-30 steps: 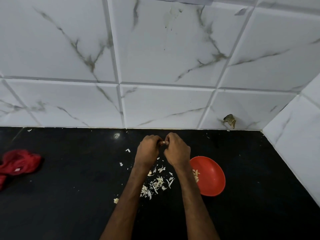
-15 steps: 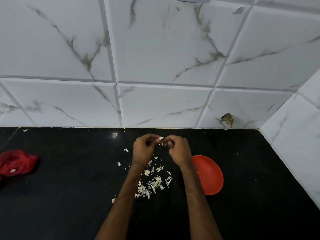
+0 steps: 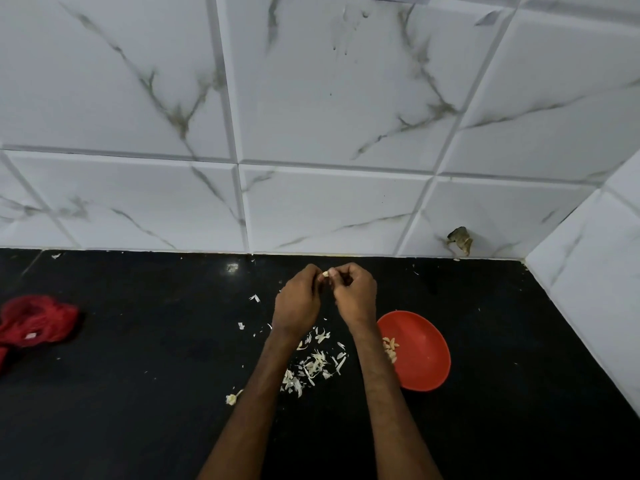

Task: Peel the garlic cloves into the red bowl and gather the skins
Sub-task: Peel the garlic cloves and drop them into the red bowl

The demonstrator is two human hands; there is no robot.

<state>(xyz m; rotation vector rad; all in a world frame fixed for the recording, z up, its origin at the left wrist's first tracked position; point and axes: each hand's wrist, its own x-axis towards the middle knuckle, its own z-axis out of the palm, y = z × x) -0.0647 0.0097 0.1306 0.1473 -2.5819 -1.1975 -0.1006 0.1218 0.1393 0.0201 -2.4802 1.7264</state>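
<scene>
Head view: a white tiled wall (image 3: 311, 98) stands past the left hand (image 3: 298, 303) and the right hand (image 3: 356, 296). A black counter (image 3: 138, 393) lies under them. A red cloth (image 3: 34, 320) sits far off to the left of the hands. The red bowl (image 3: 422, 362) rests on the counter, just right of the right wrist. The two hands are close together with their fingers curled. A loose pile of garlic skins (image 3: 315, 365) lies on the counter between the two arms, nearer the body than the hands. A few peeled cloves (image 3: 390, 346) lie in the bowl. Both hands pinch one small garlic clove (image 3: 325, 274) between their fingertips.
</scene>
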